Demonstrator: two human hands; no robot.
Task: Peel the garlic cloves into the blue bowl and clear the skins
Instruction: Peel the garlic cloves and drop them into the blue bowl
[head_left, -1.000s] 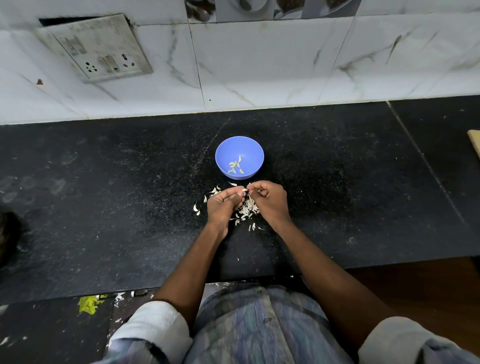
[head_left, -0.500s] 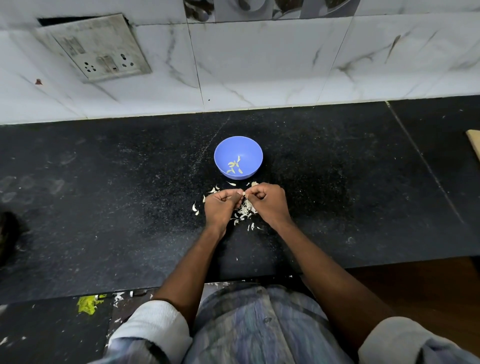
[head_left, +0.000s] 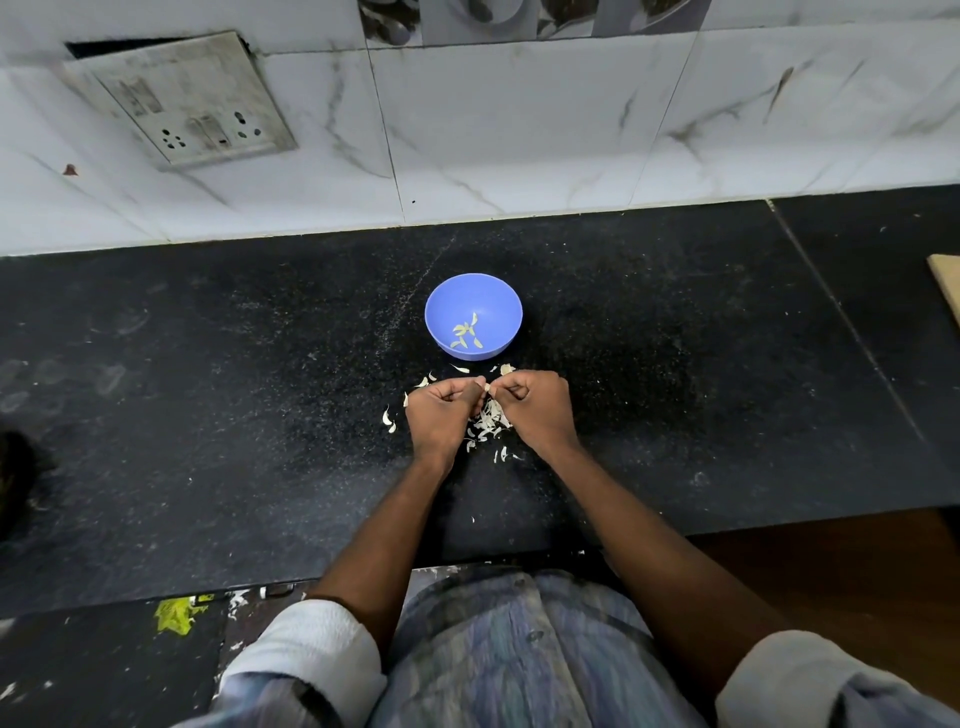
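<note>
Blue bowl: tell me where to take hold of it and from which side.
Take the blue bowl by its rim on the far or right side, coming from above with thumb inside and fingers outside. It stands upright and open, with thin walls and peeled cloves low in the bottom. The near side is crowded by both hands and the garlic skins.

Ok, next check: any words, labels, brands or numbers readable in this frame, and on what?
None can be read.
Switch and socket plate on the tiled wall: grimy, with no legible marking.
Blue bowl: plain, no label.
Patterned tile strip at the top: pictures only, no text.
</note>
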